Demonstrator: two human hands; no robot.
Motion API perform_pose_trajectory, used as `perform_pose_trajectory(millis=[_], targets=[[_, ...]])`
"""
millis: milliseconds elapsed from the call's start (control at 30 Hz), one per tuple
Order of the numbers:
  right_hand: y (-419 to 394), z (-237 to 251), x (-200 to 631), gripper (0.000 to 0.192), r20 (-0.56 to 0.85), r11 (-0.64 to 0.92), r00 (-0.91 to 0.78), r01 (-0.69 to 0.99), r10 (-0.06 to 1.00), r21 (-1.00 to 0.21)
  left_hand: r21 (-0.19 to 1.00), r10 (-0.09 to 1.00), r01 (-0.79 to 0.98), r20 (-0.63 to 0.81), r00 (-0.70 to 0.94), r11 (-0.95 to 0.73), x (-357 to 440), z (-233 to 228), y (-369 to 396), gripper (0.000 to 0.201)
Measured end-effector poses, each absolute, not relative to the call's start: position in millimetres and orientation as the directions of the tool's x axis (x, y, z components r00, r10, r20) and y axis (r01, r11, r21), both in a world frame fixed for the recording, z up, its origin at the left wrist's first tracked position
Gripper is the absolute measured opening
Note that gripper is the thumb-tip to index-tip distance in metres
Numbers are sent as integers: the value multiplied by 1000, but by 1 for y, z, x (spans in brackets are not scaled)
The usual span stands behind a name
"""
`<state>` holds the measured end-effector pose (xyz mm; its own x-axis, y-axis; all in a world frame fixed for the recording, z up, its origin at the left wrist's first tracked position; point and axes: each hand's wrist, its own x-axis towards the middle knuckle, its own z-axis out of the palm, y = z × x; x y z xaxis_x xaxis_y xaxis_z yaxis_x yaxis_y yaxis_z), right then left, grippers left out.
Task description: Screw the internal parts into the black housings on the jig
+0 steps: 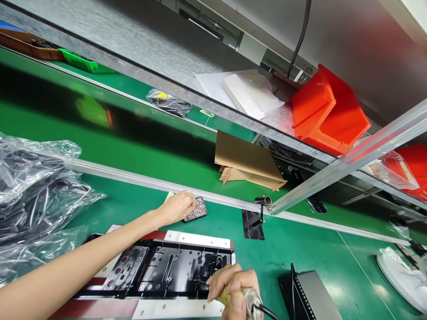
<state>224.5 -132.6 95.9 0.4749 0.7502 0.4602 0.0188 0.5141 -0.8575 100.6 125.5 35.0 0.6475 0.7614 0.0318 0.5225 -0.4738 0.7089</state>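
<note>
The bench (300, 249) has a smooth green mat with a slight sheen, while the belt (66, 120) behind it is properly glossy. The black plate (173, 266) looks like painted metal, shiny. Clear crinkly plastic bags (33, 178) on the left, matt brown cardboard (247, 160), glossy red plastic bin (327, 111), brushed aluminium rail (133, 178). The small pad (196, 209) looks rough and speckled.

Right hand (233, 284) w/ its tool (248, 298) cut by bottom edge; left hand (176, 208) hides part of small patterned piece (196, 210).
</note>
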Motion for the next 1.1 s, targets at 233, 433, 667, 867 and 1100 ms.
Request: perform_pose_trajectory(millis=[233,433,667,867,1100], targets=[[-130,94,221,23,449,533,524,-11,724,-846,936,801,352,-200,565,-15,66,73,90,41],[-125,86,225,23,493,569,534,27,687,-822,902,754,-38,-335,565,429,33,93,30,53],[-125,99,226,25,484,545,525,45,700,-837,860,694,-94,-335,637,501,21,81,2,52],[-123,112,226,25,506,546,514,83,693,-834,856,697,-98,-340,631,507,19,73,-1,51],[-125,111,227,24,506,532,497,101,705,-841,846,693,-105,-349,631,522,15,69,-4,44]])
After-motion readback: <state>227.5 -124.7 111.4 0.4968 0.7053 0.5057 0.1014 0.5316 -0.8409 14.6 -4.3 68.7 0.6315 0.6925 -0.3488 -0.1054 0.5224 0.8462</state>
